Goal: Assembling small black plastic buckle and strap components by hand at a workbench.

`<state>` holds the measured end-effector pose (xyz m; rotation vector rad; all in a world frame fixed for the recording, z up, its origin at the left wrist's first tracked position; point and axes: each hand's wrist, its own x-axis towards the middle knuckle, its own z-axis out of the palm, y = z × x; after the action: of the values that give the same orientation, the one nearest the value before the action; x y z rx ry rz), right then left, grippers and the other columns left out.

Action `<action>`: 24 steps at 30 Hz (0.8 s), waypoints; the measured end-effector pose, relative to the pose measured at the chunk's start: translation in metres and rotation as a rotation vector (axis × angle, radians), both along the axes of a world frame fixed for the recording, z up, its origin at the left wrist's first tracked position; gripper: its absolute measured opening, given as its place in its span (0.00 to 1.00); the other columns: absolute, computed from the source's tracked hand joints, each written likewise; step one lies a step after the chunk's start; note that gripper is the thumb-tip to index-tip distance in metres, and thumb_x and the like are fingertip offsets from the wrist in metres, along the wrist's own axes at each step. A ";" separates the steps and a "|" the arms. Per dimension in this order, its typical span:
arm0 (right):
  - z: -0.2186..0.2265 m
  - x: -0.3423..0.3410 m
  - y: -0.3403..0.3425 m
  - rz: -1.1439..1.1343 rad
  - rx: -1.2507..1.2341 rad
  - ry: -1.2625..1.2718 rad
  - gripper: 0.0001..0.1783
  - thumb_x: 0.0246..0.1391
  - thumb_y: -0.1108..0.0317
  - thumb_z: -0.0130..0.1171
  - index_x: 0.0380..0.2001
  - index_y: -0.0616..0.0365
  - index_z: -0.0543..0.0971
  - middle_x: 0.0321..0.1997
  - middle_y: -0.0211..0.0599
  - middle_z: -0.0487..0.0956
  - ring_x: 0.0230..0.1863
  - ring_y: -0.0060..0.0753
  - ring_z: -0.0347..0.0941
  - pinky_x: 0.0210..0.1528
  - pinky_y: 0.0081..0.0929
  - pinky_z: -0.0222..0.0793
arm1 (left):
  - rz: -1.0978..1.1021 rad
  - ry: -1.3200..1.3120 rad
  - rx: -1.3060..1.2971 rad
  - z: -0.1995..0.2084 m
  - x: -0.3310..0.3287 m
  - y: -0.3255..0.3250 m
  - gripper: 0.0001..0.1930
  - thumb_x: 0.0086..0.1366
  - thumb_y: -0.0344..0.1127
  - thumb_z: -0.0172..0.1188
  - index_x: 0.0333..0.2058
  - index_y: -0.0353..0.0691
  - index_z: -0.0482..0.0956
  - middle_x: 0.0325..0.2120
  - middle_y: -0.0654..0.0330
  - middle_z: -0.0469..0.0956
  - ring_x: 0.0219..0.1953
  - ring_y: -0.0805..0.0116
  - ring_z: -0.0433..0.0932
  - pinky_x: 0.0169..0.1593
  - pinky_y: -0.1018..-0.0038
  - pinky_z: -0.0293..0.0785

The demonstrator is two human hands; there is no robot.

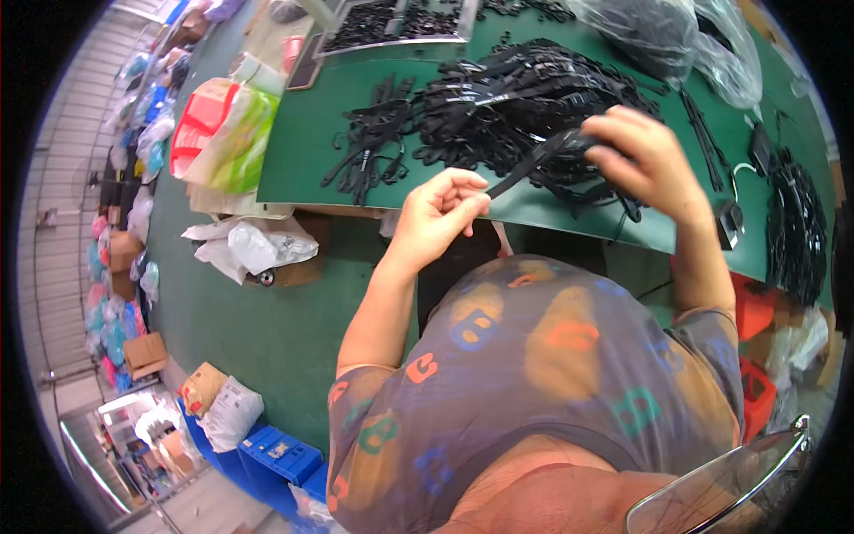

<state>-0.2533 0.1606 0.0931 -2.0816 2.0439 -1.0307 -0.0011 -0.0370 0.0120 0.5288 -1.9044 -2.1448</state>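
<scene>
1. We pinch a black strap (525,172) between the thumb and fingers of our left hand (438,214), closed on its near end.
2. The strap slants up and rightward, above the front edge of the green table (298,165), toward our right hand (642,166).
3. We curl our right fingers at its far end; we cannot tell whether they grip it.
4. Just behind the strap, we see a large tangled heap of black straps (507,93) on the table.
5. Left of that heap, we have a smaller black bunch (366,142); to the far right lies a glossy black bundle (794,231).
6. Toward the back, we see a tray (396,45) of small dark pieces and a clear plastic bag (729,62).
</scene>
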 end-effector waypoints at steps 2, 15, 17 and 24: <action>0.022 -0.015 0.003 -0.152 -0.063 0.147 0.14 0.56 0.70 0.65 0.45 0.61 0.79 0.34 0.41 0.75 0.33 0.45 0.74 0.37 0.35 0.71 | 0.057 0.053 -0.125 0.012 -0.007 -0.018 0.09 0.68 0.29 0.63 0.46 0.37 0.79 0.32 0.63 0.82 0.29 0.82 0.77 0.28 0.84 0.70; -0.036 -0.060 -0.026 -0.331 -0.067 0.170 0.18 0.64 0.62 0.57 0.51 0.62 0.79 0.42 0.42 0.78 0.46 0.46 0.74 0.50 0.37 0.70 | 0.482 -0.767 -1.249 -0.002 -0.035 -0.201 0.26 0.64 0.61 0.57 0.33 0.40 0.87 0.36 0.50 0.84 0.42 0.47 0.82 0.49 0.57 0.75; -0.036 -0.061 -0.026 -0.335 -0.068 0.195 0.17 0.64 0.62 0.57 0.51 0.61 0.79 0.43 0.41 0.78 0.47 0.45 0.74 0.51 0.37 0.69 | 0.455 -0.819 -1.164 -0.001 -0.039 -0.194 0.29 0.61 0.65 0.58 0.33 0.41 0.87 0.35 0.51 0.85 0.42 0.48 0.83 0.50 0.58 0.75; -0.021 -0.058 -0.028 -0.324 -0.088 0.266 0.16 0.61 0.62 0.60 0.49 0.57 0.80 0.45 0.38 0.78 0.52 0.43 0.72 0.55 0.37 0.66 | 0.458 -0.535 -0.961 -0.036 -0.036 -0.218 0.21 0.58 0.54 0.67 0.33 0.39 0.87 0.29 0.55 0.85 0.35 0.61 0.84 0.43 0.66 0.77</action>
<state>-0.3111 0.1321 0.0720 -2.0710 2.5782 -0.9354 -0.0375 -0.2554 -0.0242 1.2013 -2.4370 -0.6868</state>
